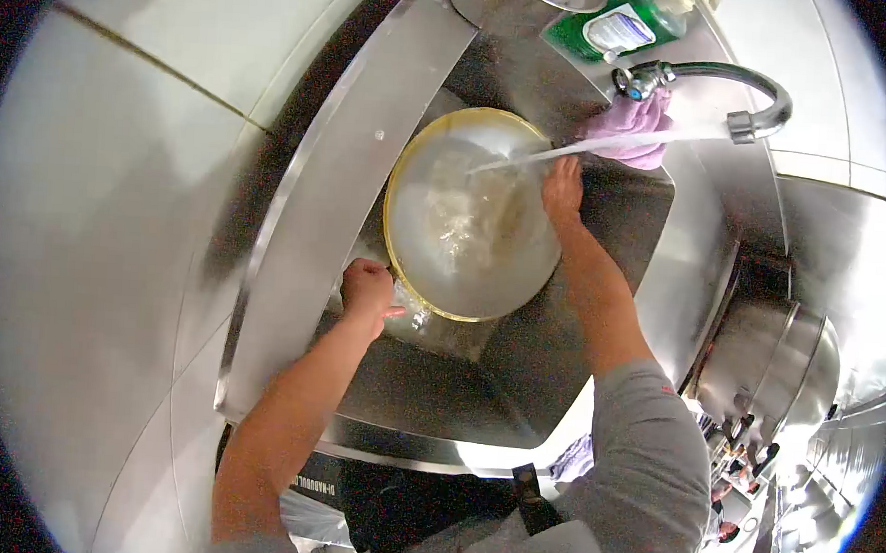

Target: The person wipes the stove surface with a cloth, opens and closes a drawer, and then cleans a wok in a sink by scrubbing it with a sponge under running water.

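Observation:
A round basin [395,199] with a yellowish rim stands in a steel sink [427,391], full of cloudy water. The tap [761,128] runs, and its stream falls into the basin. My left hand [366,291] is closed at the near left rim, the thumb pointing to the right; its fingertips are hidden. Water glints on the sink floor beside it. On the far right rim lies my right hand [564,190], fingers pressed together and holding the edge. What lies under the cloudy water cannot be made out.
A pink cloth [636,131] hangs below the tap's base. Behind it is a green bottle [616,33] with a white label. White tiles line the left side. Large steel vessels [769,359] stand at the right, with people farther off at lower right.

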`<action>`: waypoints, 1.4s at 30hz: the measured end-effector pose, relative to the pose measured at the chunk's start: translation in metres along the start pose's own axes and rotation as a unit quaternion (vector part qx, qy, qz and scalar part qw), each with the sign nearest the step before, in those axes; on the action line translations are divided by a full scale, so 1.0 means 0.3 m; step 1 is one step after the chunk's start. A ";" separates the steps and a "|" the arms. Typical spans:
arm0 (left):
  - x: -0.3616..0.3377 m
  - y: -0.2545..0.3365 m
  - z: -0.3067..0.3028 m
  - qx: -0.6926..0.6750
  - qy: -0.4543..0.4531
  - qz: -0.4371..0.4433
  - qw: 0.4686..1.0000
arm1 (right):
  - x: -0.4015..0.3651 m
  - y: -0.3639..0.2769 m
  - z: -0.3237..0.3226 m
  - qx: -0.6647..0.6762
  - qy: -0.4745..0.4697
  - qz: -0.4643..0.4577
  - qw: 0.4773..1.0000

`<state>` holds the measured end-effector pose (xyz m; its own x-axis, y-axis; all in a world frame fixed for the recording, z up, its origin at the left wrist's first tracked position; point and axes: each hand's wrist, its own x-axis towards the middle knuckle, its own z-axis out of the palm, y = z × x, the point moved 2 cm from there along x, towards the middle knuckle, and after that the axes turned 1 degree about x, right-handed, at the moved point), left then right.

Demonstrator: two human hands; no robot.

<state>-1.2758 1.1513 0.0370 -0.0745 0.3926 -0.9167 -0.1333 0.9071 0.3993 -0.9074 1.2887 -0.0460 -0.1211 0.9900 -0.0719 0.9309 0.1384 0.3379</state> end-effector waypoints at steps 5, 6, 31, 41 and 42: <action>-0.038 0.000 0.005 -0.023 0.040 -0.009 0.999 | -0.008 0.074 0.093 0.222 0.159 0.139 0.952; -0.038 -0.009 0.004 -0.021 0.011 -0.015 1.000 | -0.008 0.063 0.043 0.228 0.087 0.202 0.948; -0.037 -0.003 0.019 -0.015 0.018 -0.026 0.999 | -0.192 -0.399 0.180 0.106 0.152 0.414 0.891; -0.039 -0.003 0.007 0.008 0.019 -0.025 0.999 | 0.164 -0.863 -0.294 0.567 0.100 0.284 0.767; -0.028 -0.012 0.011 0.024 0.024 0.002 0.999 | 0.031 -0.873 -0.317 0.610 -0.005 0.218 0.762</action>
<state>-1.2714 1.1453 0.0431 -0.1222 0.3887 -0.9132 -0.0849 0.9126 0.3999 -1.1852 1.2642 -0.0459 0.2877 0.9342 -0.2109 0.5113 -0.3360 -0.7910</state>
